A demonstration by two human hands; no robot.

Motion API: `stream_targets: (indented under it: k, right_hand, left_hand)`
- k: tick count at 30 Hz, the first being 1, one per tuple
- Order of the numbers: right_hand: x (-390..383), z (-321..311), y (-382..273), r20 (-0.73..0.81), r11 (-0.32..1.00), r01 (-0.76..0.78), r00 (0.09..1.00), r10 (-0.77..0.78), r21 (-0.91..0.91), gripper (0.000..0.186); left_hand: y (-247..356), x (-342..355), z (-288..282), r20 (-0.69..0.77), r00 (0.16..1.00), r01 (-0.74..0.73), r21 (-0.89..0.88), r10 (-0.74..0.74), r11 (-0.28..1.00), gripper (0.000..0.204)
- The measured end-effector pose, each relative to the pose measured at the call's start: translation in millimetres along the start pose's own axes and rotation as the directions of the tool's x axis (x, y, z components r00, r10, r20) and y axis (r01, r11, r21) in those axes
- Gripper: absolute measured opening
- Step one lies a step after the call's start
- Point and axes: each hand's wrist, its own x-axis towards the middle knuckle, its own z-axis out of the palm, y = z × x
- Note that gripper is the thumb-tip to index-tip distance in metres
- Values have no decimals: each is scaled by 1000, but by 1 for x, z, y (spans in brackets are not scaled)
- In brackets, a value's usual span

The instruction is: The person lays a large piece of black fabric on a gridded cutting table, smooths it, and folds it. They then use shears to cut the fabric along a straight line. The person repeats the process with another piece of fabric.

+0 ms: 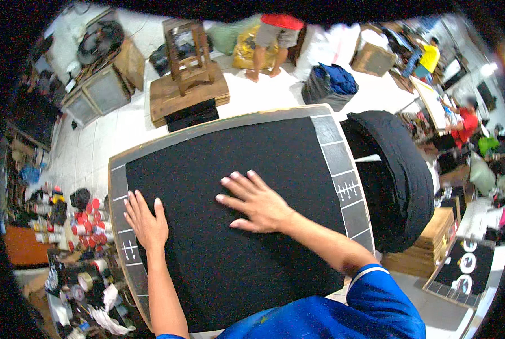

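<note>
A black cloth [207, 147] lies flat over most of a dark board [328, 144] with white marks along its left and right margins. My left hand [146, 221] rests on the cloth's left edge, fingers stretched out and partly over the marked margin. Near the middle of the cloth, my right hand [258, 203] lies with its fingers spread, pointing up and left. Neither hand grips anything. My blue sleeve and body cover the near right part of the board.
Right of the board hangs a thick pile of black cloth [408, 175]. Beyond the far edge stand a wooden stool [187, 68] and a bag of blue cloth [331, 85]. Spools and tubs [88, 229] crowd the left side. Other people are farther back.
</note>
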Motion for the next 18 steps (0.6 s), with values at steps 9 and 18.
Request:
stream_targets:
  k: [9, 18]
  right_hand:
    - [-131, -63, 97, -177, 547, -800, 592, 787, -247, 79]
    - [-72, -32, 13, -158, 883, -461, 882, 444, -90, 70]
  left_hand:
    - [42, -12, -13, -23, 964, -263, 44, 264, 964, 71]
    - [178, -102, -12, 116, 728, -624, -295, 676, 723, 86]
